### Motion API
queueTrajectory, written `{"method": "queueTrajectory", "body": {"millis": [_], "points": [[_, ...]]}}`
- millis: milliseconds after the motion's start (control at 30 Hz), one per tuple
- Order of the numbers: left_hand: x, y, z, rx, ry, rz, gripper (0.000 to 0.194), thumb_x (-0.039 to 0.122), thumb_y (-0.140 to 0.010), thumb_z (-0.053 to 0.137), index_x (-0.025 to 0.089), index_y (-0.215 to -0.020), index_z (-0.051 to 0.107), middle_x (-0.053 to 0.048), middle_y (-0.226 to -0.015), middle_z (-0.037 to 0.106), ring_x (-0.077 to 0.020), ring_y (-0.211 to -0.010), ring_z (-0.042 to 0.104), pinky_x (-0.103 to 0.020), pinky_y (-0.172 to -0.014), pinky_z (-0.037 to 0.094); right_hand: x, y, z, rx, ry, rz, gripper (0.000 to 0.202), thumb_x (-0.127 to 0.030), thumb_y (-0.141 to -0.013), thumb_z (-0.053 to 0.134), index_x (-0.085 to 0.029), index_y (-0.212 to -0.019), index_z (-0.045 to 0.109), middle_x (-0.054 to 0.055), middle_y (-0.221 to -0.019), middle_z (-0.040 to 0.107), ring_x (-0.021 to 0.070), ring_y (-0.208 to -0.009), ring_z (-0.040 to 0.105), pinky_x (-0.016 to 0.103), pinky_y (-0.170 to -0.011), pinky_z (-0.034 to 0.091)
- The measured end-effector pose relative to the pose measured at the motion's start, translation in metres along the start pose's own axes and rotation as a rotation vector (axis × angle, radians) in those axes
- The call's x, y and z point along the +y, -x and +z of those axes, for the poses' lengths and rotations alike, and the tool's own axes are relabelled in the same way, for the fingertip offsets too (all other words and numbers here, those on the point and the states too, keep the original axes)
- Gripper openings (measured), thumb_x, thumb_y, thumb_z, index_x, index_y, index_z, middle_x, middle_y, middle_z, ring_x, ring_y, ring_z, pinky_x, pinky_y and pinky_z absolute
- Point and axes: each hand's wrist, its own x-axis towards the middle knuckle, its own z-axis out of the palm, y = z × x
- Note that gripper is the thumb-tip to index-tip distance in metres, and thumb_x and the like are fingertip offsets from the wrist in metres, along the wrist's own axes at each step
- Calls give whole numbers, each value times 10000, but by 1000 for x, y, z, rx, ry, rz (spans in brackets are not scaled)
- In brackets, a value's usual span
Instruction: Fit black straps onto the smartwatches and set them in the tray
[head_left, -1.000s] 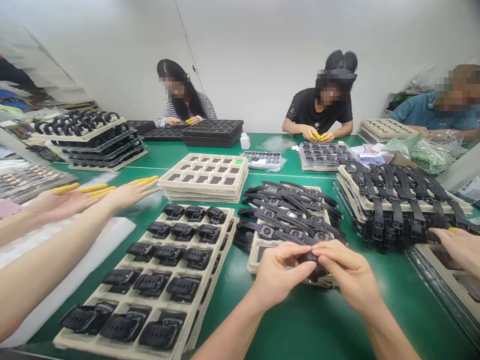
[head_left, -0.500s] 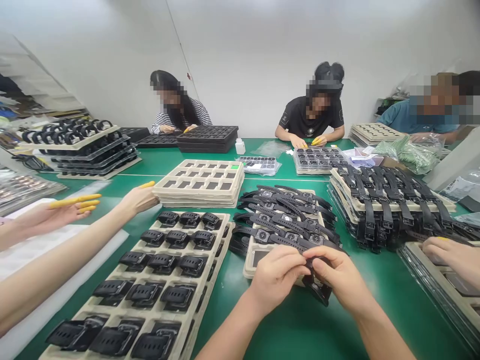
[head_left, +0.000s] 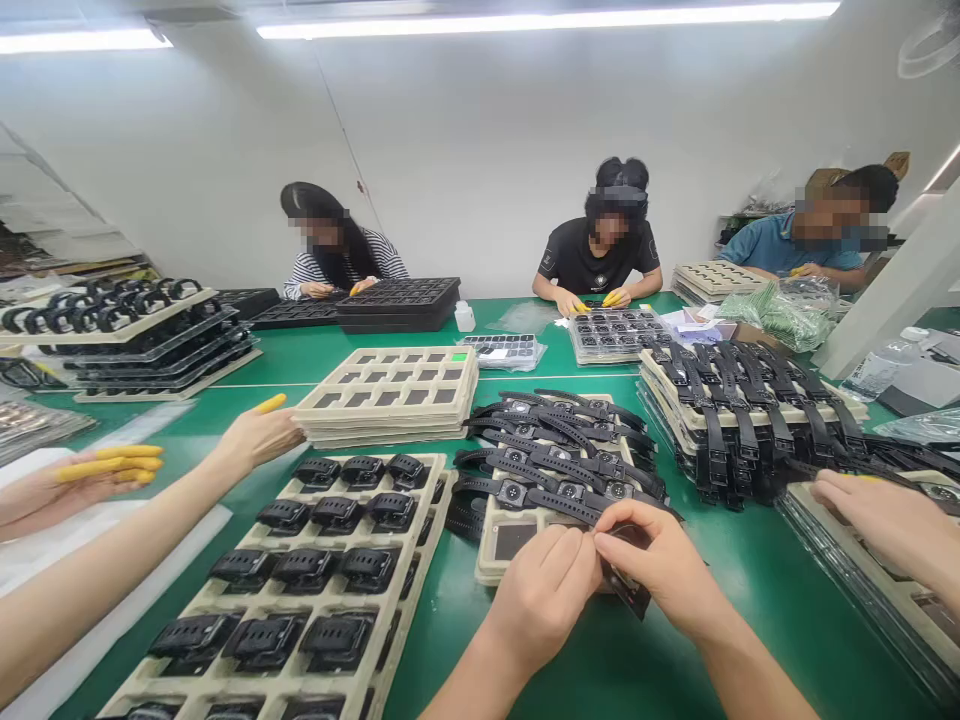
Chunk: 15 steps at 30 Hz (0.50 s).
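Observation:
Both my hands meet at the lower middle, over the near end of a beige tray (head_left: 489, 562) of smartwatches with black straps. My left hand (head_left: 551, 590) is closed, its fingertips pinching the strap of a black smartwatch (head_left: 628, 592). From the other side my right hand (head_left: 664, 565) grips the same watch, thumb and fingers curled round it. Much of that watch is hidden by my fingers. Just beyond, opened-out watches (head_left: 571, 490) lie face down across the tray, and one bare slot (head_left: 514, 540) shows at its near left.
Left of me stands a tray (head_left: 409, 600) of fastened watches. Behind it is a stack of beige trays (head_left: 386, 430), touched by a co-worker's hand (head_left: 262, 435). Stacked watches (head_left: 750, 400) stand at right, near another person's hand (head_left: 877, 505). Several people sit across the table.
The view has tilted up, showing ceiling lights. My hands stay together on the watch, with the fingers slightly shifted. The hand at the right has moved a little over its tray.

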Motion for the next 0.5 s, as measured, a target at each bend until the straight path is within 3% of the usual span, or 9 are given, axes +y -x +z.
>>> {"method": "queueTrajectory", "body": {"millis": [167,300,400,500], "points": [[-1,-2,-5,53,16,79,126,25,-882,622,144,-842,615,-7,-628,580,-153,-547,531,-304,-525,413,-3,2,1,27,-47,44,243,-394,-741,798,-166,-801,741,-22,-609,584,119,-559,447,247,-540,356],[-4,-4,-15,69,98,72,172,16,-859,632,182,-900,619,-9,-663,650,-149,-562,602,-287,-534,466,-1,3,-5,41,-84,42,311,-461,-730,813,-160,-760,742,-27,-574,554,99,-502,390,234,-479,303],[-14,-5,-27,168,271,-92,169,47,-903,588,209,-899,635,-11,-703,685,-153,-628,647,-289,-594,523,2,-1,-11,147,-41,-21,313,-478,-768,785,-170,-823,765,1,-626,624,126,-523,474,249,-491,374],[-29,-1,-36,502,328,-423,187,108,-966,528,201,-875,663,-21,-746,673,-159,-688,642,-301,-637,536,1,-10,-2,235,61,-166,244,-424,-799,761,-205,-905,779,56,-862,746,207,-749,658,311,-673,530]]}}
